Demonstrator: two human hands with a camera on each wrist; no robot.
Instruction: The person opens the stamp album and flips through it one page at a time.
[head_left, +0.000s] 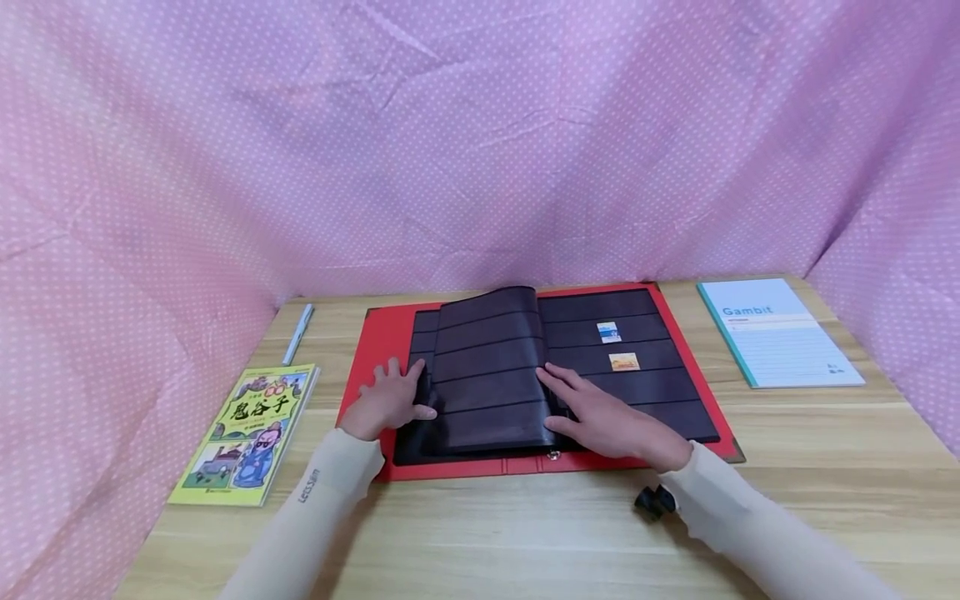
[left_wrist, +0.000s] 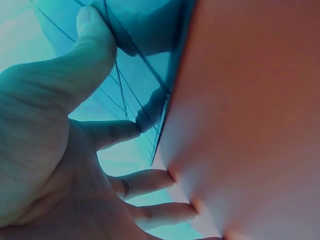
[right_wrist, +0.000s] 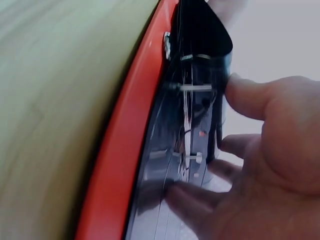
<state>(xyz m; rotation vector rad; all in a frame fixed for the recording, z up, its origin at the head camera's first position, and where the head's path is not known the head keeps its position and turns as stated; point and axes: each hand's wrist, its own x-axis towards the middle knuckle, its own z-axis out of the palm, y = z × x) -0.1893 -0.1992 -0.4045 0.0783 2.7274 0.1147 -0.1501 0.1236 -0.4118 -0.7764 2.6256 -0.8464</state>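
Note:
A red stamp album (head_left: 367, 350) lies unfolded on the table, with ring fittings at its spine. One black page (head_left: 487, 350) lies over the left side, its inner part bulging up near the rings. My left hand (head_left: 388, 396) rests with spread fingers on the red cover and the edge of the black sheets at the left. My right hand (head_left: 600, 412) touches the bulging inner part of that page with extended fingers; the right wrist view shows the thumb against the curve. On the right page are a blue-and-white stamp (head_left: 609, 332) and an orange stamp (head_left: 624, 362).
A yellow comic book (head_left: 247, 433) and a light blue pen (head_left: 297, 335) lie at the left. At the right is a Gambit notebook (head_left: 780, 333). A small black object (head_left: 649, 503) sits by my right forearm. Pink dotted cloth (head_left: 480, 150) hangs behind the wooden table (head_left: 480, 533).

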